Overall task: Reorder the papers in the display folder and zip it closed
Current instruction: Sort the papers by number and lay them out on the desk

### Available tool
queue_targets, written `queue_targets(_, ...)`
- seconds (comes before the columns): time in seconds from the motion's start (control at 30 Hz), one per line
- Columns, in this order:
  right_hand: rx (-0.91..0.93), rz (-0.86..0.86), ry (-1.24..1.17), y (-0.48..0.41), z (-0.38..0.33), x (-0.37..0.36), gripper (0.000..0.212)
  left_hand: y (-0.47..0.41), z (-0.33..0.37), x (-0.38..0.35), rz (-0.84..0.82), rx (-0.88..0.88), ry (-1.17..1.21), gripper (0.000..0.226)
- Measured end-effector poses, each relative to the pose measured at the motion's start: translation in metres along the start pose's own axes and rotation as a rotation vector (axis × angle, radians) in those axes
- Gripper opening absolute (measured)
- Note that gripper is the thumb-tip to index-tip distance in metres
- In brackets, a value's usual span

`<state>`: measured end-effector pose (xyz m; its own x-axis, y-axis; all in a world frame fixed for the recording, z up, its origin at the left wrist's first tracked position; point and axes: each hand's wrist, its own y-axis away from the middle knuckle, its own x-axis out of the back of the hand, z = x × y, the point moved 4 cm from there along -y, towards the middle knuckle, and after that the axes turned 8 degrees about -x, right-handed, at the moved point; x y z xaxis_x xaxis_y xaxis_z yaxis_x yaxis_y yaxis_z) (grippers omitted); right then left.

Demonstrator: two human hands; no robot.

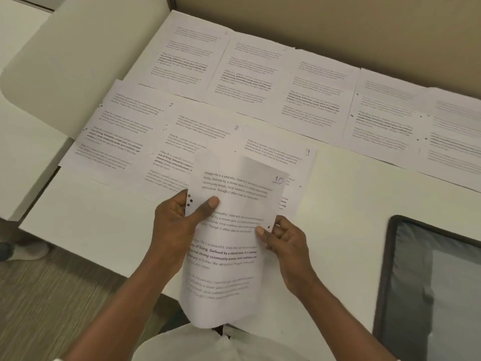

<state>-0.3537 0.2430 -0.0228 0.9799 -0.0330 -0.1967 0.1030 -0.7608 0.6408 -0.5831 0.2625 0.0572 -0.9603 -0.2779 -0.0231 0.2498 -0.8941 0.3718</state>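
1. Left hand (177, 220): bare, with creased skin over the knuckles; the thumbnail is cut short and rounded.
2. Right hand (283, 238): bare as well, with the same short, rounded thumbnail and fine creases across the finger joints.
3. Left forearm (135, 290): uncovered along all its visible length, slim and even in outline.
4. Right forearm (333, 308): uncovered too, matching the other in build.
5. White, soft, creased cloth garment (197, 345) on the torso, showing at the lower edge between the forearms. It has loose folds, and a narrow dark gap splits it near its upper centre.
6. A thin white sliver shows at the bottom-left edge under the left forearm; sleeve or hem, cannot tell.
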Motion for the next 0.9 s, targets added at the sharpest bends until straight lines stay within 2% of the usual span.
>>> queue_targets(0.17, 0.006, 0.227, -0.047, 0.001, -0.007, 0.046, 0.031, -0.014, -0.011, -0.04, -0.057, -0.023, -0.176, 0.029)
queue_targets(0.33, 0.073, 0.506, -0.063, -0.001, -0.019, 0.102, 0.038, -0.034, -0.033, -0.083, -0.169, -0.044, -0.43, 0.062)
queue_targets(0.47, 0.12, 0.643, -0.037, -0.005, -0.027, 0.146, 0.044, -0.039, -0.043, -0.133, -0.342, -0.181, -0.613, 0.086)
queue_targets(0.53, 0.136, 0.699, -0.009, -0.008, -0.029, 0.167, 0.048, -0.042, -0.046, -0.158, -0.396, -0.263, -0.691, 0.091)
queue_targets(0.73, 0.189, 0.89, 0.391, -0.006, -0.042, 0.207, 0.072, -0.042, -0.063, -0.217, -0.49, -0.389, -0.834, 0.087)
queue_targets(0.9, 0.265, 0.875, 0.606, -0.011, -0.033, 0.217, 0.081, -0.033, -0.075, -0.234, -0.51, -0.484, -1.027, 0.087)
